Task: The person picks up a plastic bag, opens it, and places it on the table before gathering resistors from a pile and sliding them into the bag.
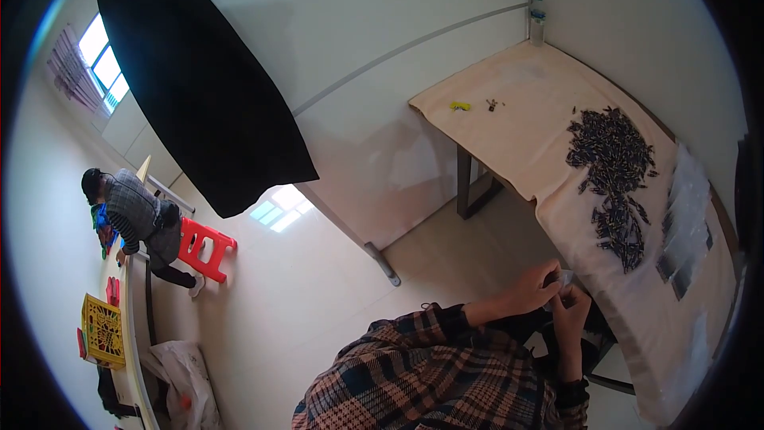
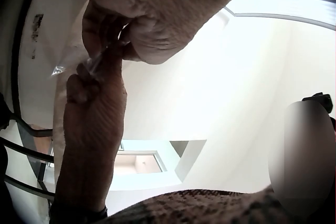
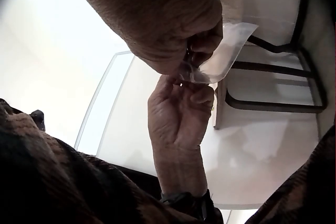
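1. Clear plastic bag (image 3: 233, 48): between both hands, its free part sticking out past the fingers.
2. Left hand (image 1: 532, 291): curled, pinching the bag.
3. Right hand (image 1: 571, 314): likewise pinching it.
4. Right of both hands: dark pieces (image 1: 609, 151) heaped on the table (image 1: 509, 131).

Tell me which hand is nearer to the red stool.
Left. In the head view, the red stool is far off to the left; the left hand is on that side, the right hand just beyond it.

Cloth-covered table (image 1: 517, 123) bearing heaped dark pieces (image 1: 609, 147) and clear plastic (image 1: 688, 191)
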The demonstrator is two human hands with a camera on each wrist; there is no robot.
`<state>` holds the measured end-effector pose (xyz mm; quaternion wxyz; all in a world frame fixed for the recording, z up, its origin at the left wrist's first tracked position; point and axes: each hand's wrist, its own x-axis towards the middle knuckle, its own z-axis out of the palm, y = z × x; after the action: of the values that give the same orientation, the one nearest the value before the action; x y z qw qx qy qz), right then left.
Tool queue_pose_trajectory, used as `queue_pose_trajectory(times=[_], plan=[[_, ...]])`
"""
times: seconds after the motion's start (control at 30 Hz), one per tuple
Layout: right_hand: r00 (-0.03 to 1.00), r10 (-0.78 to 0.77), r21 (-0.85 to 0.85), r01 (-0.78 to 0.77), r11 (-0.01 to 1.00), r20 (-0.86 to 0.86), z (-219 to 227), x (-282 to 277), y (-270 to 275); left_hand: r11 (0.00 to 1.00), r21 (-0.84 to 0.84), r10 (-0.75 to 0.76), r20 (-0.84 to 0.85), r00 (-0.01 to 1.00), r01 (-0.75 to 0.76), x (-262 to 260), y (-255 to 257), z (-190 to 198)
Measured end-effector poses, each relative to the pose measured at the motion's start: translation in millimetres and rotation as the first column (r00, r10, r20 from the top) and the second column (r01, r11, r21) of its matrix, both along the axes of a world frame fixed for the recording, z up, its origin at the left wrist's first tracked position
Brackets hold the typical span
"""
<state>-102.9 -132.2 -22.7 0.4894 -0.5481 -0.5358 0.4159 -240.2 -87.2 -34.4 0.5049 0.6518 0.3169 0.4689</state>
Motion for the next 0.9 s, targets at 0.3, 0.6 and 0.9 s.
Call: queue_pose_trajectory(times=[0.3, 0.6, 0.9], plan=[[1.000, 0.002, 0.049, -0.002, 0.999, 0.009, -6.1, 1.7, 1.3, 1.000, -0.015, -0.011, -0.010, 1.000, 0.010, -2.3, -0.7, 3.1], [0.998, -0.012, 0.054, 0.009, 0.999, 0.054, 3.1, 2.2, -1.4, 0.999, 0.032, -0.001, 0.002, 1.000, 0.001, 3.9, 1.5, -1.9], [0.996, -0.052, 0.038, 0.050, 0.998, 0.075, 2.0, 2.3, -3.7, 1.000, -0.015, 0.007, -0.044, 0.999, -0.007, 0.3, 0.7, 10.1]])
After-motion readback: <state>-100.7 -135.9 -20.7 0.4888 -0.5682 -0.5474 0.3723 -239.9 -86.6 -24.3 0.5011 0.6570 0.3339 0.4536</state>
